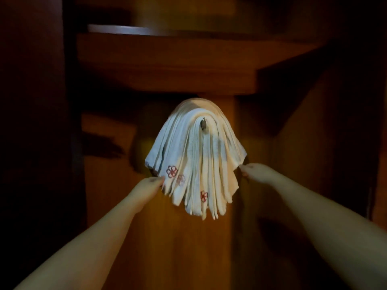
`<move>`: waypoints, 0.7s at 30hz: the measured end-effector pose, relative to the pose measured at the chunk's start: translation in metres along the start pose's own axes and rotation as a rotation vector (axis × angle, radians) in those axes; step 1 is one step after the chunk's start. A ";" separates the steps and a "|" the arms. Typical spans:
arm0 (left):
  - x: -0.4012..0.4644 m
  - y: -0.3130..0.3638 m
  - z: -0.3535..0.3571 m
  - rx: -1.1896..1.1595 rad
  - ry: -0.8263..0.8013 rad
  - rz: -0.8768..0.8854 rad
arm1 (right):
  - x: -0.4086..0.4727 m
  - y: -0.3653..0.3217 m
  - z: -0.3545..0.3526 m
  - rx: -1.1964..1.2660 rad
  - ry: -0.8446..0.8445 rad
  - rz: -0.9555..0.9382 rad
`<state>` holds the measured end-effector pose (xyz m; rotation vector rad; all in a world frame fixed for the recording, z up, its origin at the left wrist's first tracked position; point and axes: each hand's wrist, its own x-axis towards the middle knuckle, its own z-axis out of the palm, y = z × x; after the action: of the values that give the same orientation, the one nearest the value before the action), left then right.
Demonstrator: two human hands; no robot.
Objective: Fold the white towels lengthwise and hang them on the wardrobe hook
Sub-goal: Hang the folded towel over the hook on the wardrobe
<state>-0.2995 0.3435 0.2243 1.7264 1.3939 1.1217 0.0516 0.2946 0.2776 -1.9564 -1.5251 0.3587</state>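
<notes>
Several white towels (194,155), some with red flower embroidery, hang folded over a small metal hook (203,124) on the wooden wardrobe panel (188,248). Their ends fan downward on both sides. My left hand (149,185) touches the lower left edge of the bundle beside a red flower, fingertips at the cloth. My right hand (254,172) reaches the lower right corner of the towels, its fingertips at the cloth edge. The view is dim and whether either hand pinches the fabric is unclear.
A wooden shelf (167,63) juts out just above the hook. Dark wardrobe walls (335,143) close in on the left and right. A pale flat object (119,30) lies on top of the shelf.
</notes>
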 end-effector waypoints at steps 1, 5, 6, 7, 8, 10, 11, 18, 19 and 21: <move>-0.012 -0.002 0.005 0.028 -0.021 0.016 | -0.010 -0.001 0.001 -0.046 -0.010 -0.039; -0.058 0.004 0.017 0.128 -0.089 0.090 | -0.068 -0.001 0.014 -0.208 -0.027 -0.102; -0.067 0.002 0.020 0.183 -0.121 0.121 | -0.086 -0.001 0.019 -0.253 -0.043 -0.114; -0.077 0.000 0.022 0.240 -0.156 0.146 | -0.101 0.001 0.025 -0.296 -0.064 -0.135; -0.088 -0.002 0.025 0.294 -0.180 0.166 | -0.118 0.004 0.031 -0.323 -0.074 -0.154; -0.111 -0.012 0.032 0.361 -0.254 0.199 | -0.154 0.011 0.045 -0.373 -0.085 -0.185; -0.123 -0.019 0.034 0.396 -0.299 0.207 | -0.174 0.015 0.053 -0.394 -0.094 -0.186; -0.211 -0.090 0.055 0.441 -0.574 0.204 | -0.318 0.075 0.116 -0.368 -0.200 -0.088; -0.226 -0.101 0.061 0.433 -0.601 0.192 | -0.339 0.088 0.125 -0.347 -0.209 -0.055; -0.256 -0.122 0.077 0.403 -0.659 0.171 | -0.380 0.115 0.139 -0.313 -0.218 0.022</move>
<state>-0.2998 0.1250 0.0283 2.2563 1.1011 0.2806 -0.0493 -0.0363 0.0387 -2.2355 -1.7887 0.3707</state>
